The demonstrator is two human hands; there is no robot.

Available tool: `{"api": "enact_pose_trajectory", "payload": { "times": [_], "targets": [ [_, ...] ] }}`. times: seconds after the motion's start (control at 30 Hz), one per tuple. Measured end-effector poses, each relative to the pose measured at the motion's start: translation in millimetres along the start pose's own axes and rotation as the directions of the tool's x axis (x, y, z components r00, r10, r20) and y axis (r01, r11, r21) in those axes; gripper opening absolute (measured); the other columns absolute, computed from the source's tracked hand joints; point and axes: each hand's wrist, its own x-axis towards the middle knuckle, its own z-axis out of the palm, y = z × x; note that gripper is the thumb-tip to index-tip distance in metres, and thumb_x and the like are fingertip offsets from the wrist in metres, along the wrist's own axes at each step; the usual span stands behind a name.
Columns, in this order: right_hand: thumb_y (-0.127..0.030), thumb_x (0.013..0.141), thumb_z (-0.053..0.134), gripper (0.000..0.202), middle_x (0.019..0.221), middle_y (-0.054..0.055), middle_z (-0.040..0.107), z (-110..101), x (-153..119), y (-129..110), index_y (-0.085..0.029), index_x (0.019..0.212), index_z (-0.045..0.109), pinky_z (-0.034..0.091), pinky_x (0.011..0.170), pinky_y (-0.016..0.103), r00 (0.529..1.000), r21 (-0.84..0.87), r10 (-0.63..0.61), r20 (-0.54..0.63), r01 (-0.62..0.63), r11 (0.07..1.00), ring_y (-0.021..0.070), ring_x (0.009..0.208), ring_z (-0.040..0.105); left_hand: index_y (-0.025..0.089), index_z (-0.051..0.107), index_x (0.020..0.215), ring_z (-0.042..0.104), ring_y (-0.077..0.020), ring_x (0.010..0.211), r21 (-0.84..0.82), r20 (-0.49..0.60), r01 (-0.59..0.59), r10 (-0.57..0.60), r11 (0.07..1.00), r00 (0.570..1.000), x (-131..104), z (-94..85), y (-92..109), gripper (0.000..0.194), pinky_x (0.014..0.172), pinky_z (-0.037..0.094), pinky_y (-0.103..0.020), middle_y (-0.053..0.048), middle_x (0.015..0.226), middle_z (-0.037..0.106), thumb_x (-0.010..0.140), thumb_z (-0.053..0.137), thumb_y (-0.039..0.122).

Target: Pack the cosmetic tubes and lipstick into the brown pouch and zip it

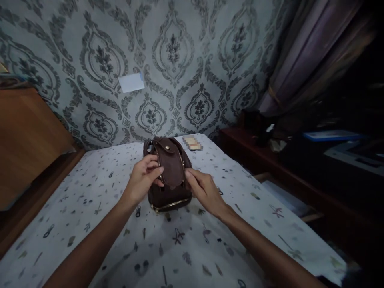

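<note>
Backpack-style bag (172,172), dark brown and leather-like, sits on a white printed sheet (186,248) near the middle of the view, close to the far edge where the sheet meets the patterned wallpaper (173,92). Its long axis runs away from the person towards that wall, the far end leaning slightly to the left. The base end, crossed by a gold-toothed zipper (172,205), points at the person, while the top end, with a rounded tab (166,145) and a round metal stud, points at the wall. A front panel, edged with gold zipper teeth down both sides, faces up and towards the person. The left hand (143,176) has its thumb and fingers clamped on the panel's left edge, across the teeth. The right hand (205,191) has its thumb against a curled forefinger at the bag's right side, pinching the edge there; exactly what lies between those fingertips is too small to tell. Just beyond the bag's upper right lies a flat, pixelated rectangle (192,143) on the sheet. A white rectangular card (131,83) with a blue corner shows against the wallpaper. A wooden cabinet (33,140) stands at the left, and a tied purplish curtain (300,60) hangs at the right.
</note>
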Motion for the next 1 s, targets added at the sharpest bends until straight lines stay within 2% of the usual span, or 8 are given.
{"api": "enact_pose_trajectory", "payload": {
  "times": [0.1, 0.2, 0.3, 0.43, 0.63, 0.8, 1.0],
  "targets": [
    [-0.034, 0.100, 0.034, 0.029, 0.059, -0.003, 0.059, -1.1, -10.8, 5.8, -0.018, 0.090, 0.055, 0.039, 0.048, 0.022, 0.967, 0.098, 0.093, 0.237, -0.119, 0.988, 0.0100, 0.042, 0.049, 0.014, 0.060, 0.093, 0.056, -0.0089, 0.057, 0.005, 0.012, -0.007, 0.007, 1.000, 1.000, -1.7, -2.2, -1.0, 0.038, 0.043, 0.055, -0.020, 0.003, 0.071, 0.058, 0.064, 0.076, 0.034],
    [-0.031, 0.096, 0.040, 0.022, 0.063, -0.002, 0.064, 1.8, -15.2, 14.5, -0.018, 0.106, 0.055, 0.041, 0.044, 0.022, 0.926, 0.082, 0.142, 0.349, -0.182, 0.980, 0.0105, 0.038, 0.051, 0.015, 0.059, 0.093, 0.055, -0.0083, 0.055, 0.030, 0.026, -0.004, 0.003, 1.000, 1.000, -3.9, -3.3, -2.0, 0.038, 0.045, 0.056, -0.021, 0.004, 0.071, 0.058, 0.064, 0.075, 0.033],
    [-0.028, 0.094, 0.042, 0.017, 0.062, -0.002, 0.063, 7.8, -15.0, 21.4, -0.019, 0.092, 0.056, 0.043, 0.046, 0.022, 0.933, 0.037, 0.123, 0.338, -0.144, 0.989, 0.0117, 0.041, 0.056, 0.016, 0.056, 0.093, 0.056, -0.0089, 0.058, 0.067, 0.022, 0.012, -0.013, 0.998, 1.000, -5.6, -2.6, -2.7, 0.039, 0.048, 0.057, -0.022, 0.005, 0.069, 0.057, 0.061, 0.075, 0.029],
    [-0.030, 0.094, 0.041, 0.021, 0.061, -0.001, 0.062, 12.9, -12.5, 27.4, -0.020, 0.078, 0.048, 0.044, 0.046, 0.023, 0.936, 0.100, 0.120, 0.331, -0.162, 0.982, 0.0119, 0.041, 0.057, 0.018, 0.054, 0.097, 0.058, -0.0103, 0.062, 0.114, 0.020, 0.013, -0.015, 0.993, 1.000, -7.7, -1.6, -4.5, 0.042, 0.050, 0.058, -0.023, 0.006, 0.071, 0.056, 0.061, 0.074, 0.028],
    [-0.030, 0.090, 0.045, 0.015, 0.059, -0.002, 0.061, 13.6, -11.5, 30.6, -0.018, 0.088, 0.054, 0.043, 0.042, 0.021, 0.920, 0.205, 0.166, 0.354, -0.249, 0.946, 0.0108, 0.040, 0.055, 0.019, 0.053, 0.100, 0.061, -0.0125, 0.068, 0.211, 0.017, -0.051, 0.048, 0.976, 0.999, -9.6, -0.5, -10.6, 0.038, 0.056, 0.060, -0.026, 0.005, 0.074, 0.057, 0.066, 0.069, 0.029],
    [-0.034, 0.087, 0.051, 0.024, 0.057, -0.003, 0.060, 16.1, -12.1, 32.8, -0.015, 0.099, 0.059, 0.041, 0.041, 0.019, 0.904, 0.284, 0.211, 0.373, -0.327, 0.901, 0.0095, 0.039, 0.053, 0.019, 0.053, 0.101, 0.060, -0.0129, 0.069, 0.254, 0.019, -0.082, 0.080, 0.964, 0.997, -10.7, -2.3, -11.2, 0.036, 0.057, 0.060, -0.027, 0.005, 0.073, 0.057, 0.069, 0.067, 0.029],
    [-0.036, 0.079, 0.064, 0.028, 0.062, -0.002, 0.064, 11.7, -10.5, 33.4, -0.015, 0.097, 0.059, 0.047, 0.048, 0.021, 0.862, 0.446, 0.206, 0.463, -0.427, 0.786, 0.0085, 0.044, 0.055, 0.020, 0.054, 0.104, 0.059, -0.0122, 0.070, 0.336, 0.001, -0.109, 0.116, 0.935, 0.993, -17.8, -4.1, -10.3, 0.033, 0.059, 0.061, -0.026, 0.004, 0.077, 0.055, 0.073, 0.064, 0.025]
  ]
}}
